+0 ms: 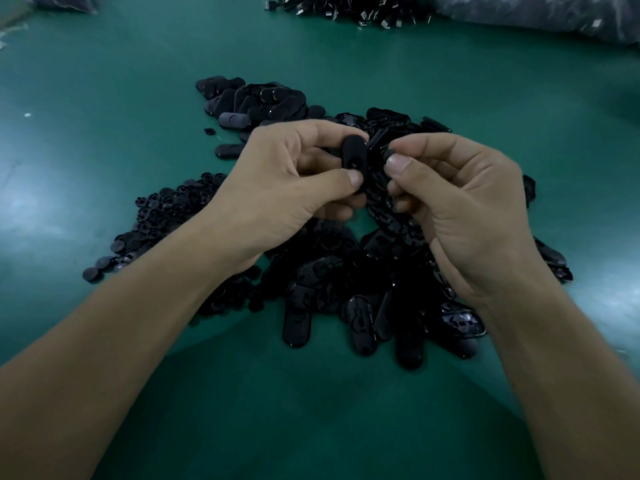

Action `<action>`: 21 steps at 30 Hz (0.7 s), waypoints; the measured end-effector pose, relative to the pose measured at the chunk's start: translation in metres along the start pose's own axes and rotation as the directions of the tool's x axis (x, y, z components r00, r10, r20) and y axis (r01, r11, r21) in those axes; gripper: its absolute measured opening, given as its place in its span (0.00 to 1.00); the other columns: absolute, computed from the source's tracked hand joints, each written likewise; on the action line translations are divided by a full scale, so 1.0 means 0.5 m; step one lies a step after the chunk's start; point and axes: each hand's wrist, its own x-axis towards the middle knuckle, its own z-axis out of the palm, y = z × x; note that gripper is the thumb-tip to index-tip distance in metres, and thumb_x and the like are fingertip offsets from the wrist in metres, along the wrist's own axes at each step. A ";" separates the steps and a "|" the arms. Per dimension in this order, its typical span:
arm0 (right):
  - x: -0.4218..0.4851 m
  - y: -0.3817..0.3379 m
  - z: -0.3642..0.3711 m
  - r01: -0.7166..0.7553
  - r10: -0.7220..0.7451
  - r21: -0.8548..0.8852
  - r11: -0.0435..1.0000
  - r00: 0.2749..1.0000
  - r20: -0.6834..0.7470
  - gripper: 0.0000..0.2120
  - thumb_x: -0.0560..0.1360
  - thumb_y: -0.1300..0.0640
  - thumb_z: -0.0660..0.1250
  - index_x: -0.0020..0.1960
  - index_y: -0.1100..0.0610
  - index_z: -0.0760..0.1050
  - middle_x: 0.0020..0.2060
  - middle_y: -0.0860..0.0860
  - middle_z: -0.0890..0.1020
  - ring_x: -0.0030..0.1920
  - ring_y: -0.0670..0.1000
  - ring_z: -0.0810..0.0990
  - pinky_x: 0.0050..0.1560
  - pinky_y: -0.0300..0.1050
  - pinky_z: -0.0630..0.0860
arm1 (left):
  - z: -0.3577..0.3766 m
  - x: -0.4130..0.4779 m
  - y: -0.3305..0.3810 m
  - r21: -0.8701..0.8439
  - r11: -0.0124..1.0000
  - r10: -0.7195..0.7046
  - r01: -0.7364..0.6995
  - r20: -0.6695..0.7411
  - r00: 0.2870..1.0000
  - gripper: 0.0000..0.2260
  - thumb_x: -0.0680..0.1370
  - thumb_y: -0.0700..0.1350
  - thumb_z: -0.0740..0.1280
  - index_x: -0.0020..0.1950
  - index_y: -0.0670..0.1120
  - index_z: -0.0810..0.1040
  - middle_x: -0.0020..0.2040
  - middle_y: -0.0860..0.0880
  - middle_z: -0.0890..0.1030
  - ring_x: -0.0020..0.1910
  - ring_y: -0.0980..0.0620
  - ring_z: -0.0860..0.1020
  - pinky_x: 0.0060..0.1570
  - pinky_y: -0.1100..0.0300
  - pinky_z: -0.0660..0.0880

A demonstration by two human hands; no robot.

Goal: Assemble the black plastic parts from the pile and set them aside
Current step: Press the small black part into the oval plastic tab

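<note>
My left hand pinches a black oval plastic shell upright between thumb and fingers, above the middle of the pile. My right hand is close beside it, thumb and forefinger pinching a small black piece that is mostly hidden by the fingertips. The two parts are a short gap apart. Under both hands lies the pile of loose black oval shells. A heap of small round black pieces lies to the left. A group of oval pieces lying flat sits behind the hands.
All of it rests on a green table mat. Another heap of black parts lies at the far edge, with a grey plastic bag at the far right. Bare mat shows at the left and near me.
</note>
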 end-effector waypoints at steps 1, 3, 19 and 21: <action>0.000 -0.002 -0.002 0.021 -0.021 -0.024 1.000 1.000 -0.003 0.06 0.73 0.61 0.73 0.44 0.51 0.83 0.34 0.47 0.83 0.37 0.45 0.80 0.39 0.37 0.75 | 0.000 0.000 0.000 0.025 1.000 0.016 -0.016 -0.001 1.000 0.15 0.78 0.32 0.69 0.60 0.47 0.80 0.40 0.47 0.82 0.40 0.52 0.83 0.41 0.60 0.82; -0.001 -0.006 -0.002 0.062 -0.062 -0.078 0.995 0.998 -0.002 0.07 0.75 0.63 0.72 0.45 0.51 0.83 0.34 0.47 0.83 0.37 0.45 0.80 0.39 0.36 0.75 | 0.000 0.002 -0.003 0.128 0.990 0.055 -0.055 0.005 0.998 0.17 0.78 0.32 0.68 0.64 0.49 0.79 0.43 0.45 0.82 0.41 0.52 0.81 0.43 0.60 0.82; -0.004 -0.004 0.009 0.202 -0.194 -0.369 0.907 0.979 0.058 0.11 0.75 0.61 0.74 0.44 0.44 0.81 0.36 0.42 0.85 0.38 0.42 0.83 0.42 0.34 0.77 | -0.006 0.006 -0.013 0.240 0.961 0.141 -0.137 0.001 0.990 0.11 0.76 0.34 0.72 0.56 0.45 0.84 0.44 0.46 0.87 0.39 0.50 0.85 0.43 0.61 0.82; -0.004 -0.004 0.010 0.208 -0.203 -0.380 0.901 0.978 0.055 0.11 0.75 0.62 0.74 0.44 0.45 0.81 0.36 0.41 0.85 0.38 0.42 0.83 0.42 0.33 0.78 | -0.006 0.007 -0.014 0.247 0.959 0.139 -0.136 0.007 0.990 0.12 0.76 0.34 0.72 0.58 0.44 0.84 0.44 0.45 0.87 0.39 0.50 0.85 0.44 0.60 0.82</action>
